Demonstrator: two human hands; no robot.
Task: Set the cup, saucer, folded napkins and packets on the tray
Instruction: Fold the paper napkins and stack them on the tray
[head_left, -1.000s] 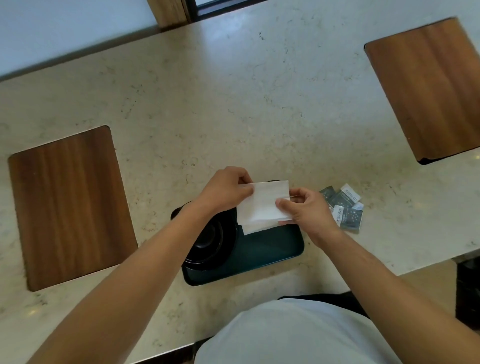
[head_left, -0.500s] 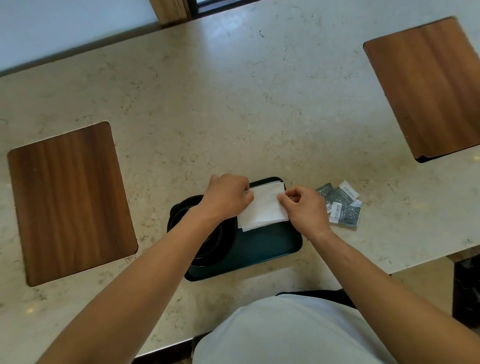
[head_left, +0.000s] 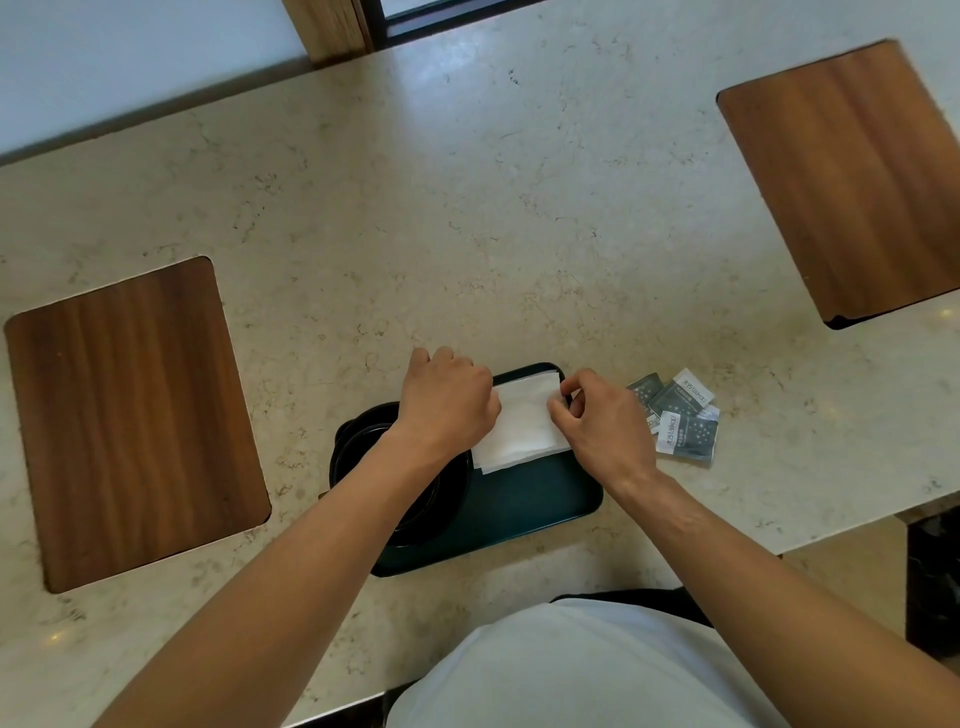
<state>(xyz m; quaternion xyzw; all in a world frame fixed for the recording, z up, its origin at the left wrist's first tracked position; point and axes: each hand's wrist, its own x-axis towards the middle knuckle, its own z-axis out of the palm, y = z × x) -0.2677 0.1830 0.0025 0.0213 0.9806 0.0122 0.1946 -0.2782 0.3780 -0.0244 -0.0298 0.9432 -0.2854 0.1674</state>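
A dark green tray (head_left: 535, 506) lies on the marble counter close to me. On its left end sit a black saucer (head_left: 415, 512) and cup, mostly hidden under my left forearm. A folded white napkin (head_left: 519, 428) lies flat on the tray's far part. My left hand (head_left: 447, 402) presses its left edge with curled fingers. My right hand (head_left: 602, 423) pinches the napkin's right edge between thumb and fingers. Several grey and white packets (head_left: 680, 415) lie on the counter just right of the tray, beyond my right hand.
Two wooden inlays are set in the counter, one at the left (head_left: 130, 415) and one at the far right (head_left: 852, 176). A wall and window frame run along the far edge. The counter's near edge is at my body.
Both hands have lowered the napkin from above the tray down onto its far part, where it now lies flat.
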